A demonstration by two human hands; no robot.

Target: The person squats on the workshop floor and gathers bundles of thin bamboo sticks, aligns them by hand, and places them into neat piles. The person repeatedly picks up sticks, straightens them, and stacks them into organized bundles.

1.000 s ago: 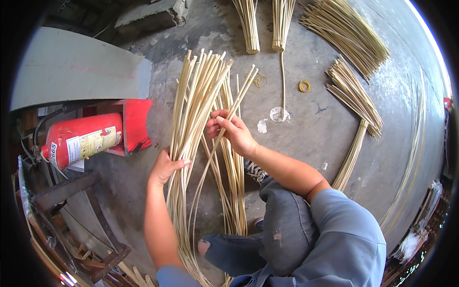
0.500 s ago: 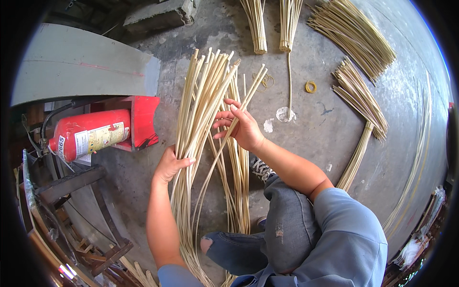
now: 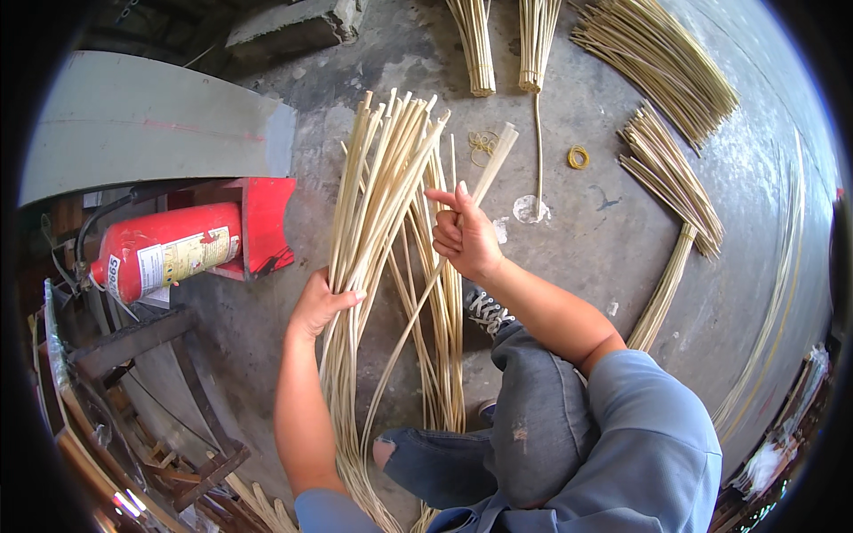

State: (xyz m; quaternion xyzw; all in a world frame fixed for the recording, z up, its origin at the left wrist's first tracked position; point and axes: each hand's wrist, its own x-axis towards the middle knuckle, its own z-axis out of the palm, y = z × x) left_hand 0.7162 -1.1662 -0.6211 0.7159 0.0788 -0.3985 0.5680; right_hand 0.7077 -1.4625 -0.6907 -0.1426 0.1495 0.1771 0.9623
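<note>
My left hand is wrapped round a thick bundle of pale rattan canes, its thumb lying across the front. The bundle's tops fan out and the lower ends trail down past my forearm. To the right of it, my right hand is closed on a separate rattan cane, or perhaps a couple, with the index finger stretched toward the bundle. The upper end of what it holds is smeared by motion. More loose canes lie on the floor behind, partly hidden by the bundle and my right hand.
A red fire extinguisher lies in a red holder at left, beneath a grey panel. Tied cane bundles and larger piles rest ahead and at right. A yellow ring of bands is on the concrete floor.
My right hand has moved a little right and down, drawing its cane away from the bundle. Its fingers have curled in. My left hand keeps its hold.
</note>
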